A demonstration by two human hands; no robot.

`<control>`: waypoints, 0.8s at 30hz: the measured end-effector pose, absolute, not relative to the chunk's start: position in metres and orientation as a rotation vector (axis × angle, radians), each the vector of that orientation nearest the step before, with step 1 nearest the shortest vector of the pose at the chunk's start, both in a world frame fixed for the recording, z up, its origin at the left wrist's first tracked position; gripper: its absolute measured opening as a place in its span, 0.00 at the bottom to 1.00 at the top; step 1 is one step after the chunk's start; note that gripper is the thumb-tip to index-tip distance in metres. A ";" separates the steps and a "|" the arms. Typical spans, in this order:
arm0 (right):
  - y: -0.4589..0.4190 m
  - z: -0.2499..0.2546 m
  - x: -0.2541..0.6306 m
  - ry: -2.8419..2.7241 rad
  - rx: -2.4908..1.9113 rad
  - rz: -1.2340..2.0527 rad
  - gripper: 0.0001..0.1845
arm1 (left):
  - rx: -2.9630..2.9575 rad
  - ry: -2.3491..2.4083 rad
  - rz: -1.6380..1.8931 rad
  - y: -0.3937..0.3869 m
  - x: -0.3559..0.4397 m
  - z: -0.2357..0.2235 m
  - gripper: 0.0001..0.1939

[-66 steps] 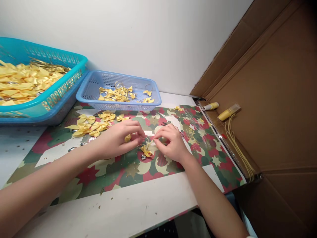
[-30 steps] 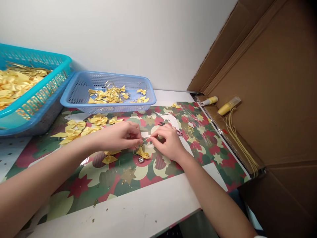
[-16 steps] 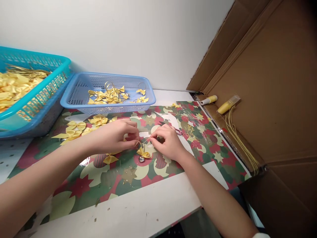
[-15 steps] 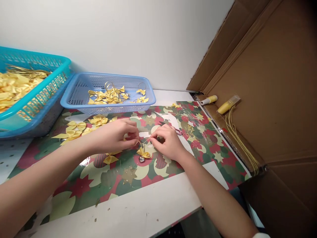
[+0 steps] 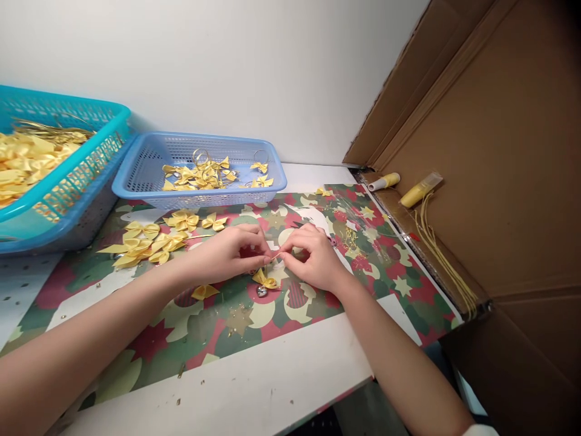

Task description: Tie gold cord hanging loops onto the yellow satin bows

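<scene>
My left hand (image 5: 227, 257) and my right hand (image 5: 311, 257) meet over the patterned mat (image 5: 218, 321), fingertips pinched together on a thin gold cord (image 5: 273, 257). Below the fingertips lies a small yellow ribbon bow (image 5: 265, 280) with a little silver bell (image 5: 262, 291) beneath it; the cord seems to run to this bow. Another yellow bow (image 5: 204, 292) lies on the mat under my left wrist. A heap of loose yellow bows (image 5: 154, 236) sits to the left of my left hand.
A light blue basket (image 5: 136, 181) at the back holds several bows with gold loops. A larger teal basket (image 5: 91, 163) at far left is full of yellow bows. Cardboard (image 5: 499, 181) walls the right side, with yellow spools (image 5: 415, 192) and cords (image 5: 442, 260) on it.
My hands have drawn closer together, so the cord between them is shorter. The camera view shifted slightly. The bow and bell stay at the same spot on the mat.
</scene>
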State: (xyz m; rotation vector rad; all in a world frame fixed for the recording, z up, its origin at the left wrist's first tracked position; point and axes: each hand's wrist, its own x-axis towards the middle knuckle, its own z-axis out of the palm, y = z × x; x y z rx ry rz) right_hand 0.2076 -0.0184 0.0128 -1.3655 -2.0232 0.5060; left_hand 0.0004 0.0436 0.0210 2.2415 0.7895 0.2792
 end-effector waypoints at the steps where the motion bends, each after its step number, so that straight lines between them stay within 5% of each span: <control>1: -0.018 0.013 0.208 -2.024 -1.365 0.510 0.09 | 2.238 0.772 0.267 0.044 0.001 0.020 0.17; 24: -0.015 0.014 0.213 -1.906 -1.287 0.449 0.09 | 2.072 0.828 0.237 0.047 0.000 0.018 0.19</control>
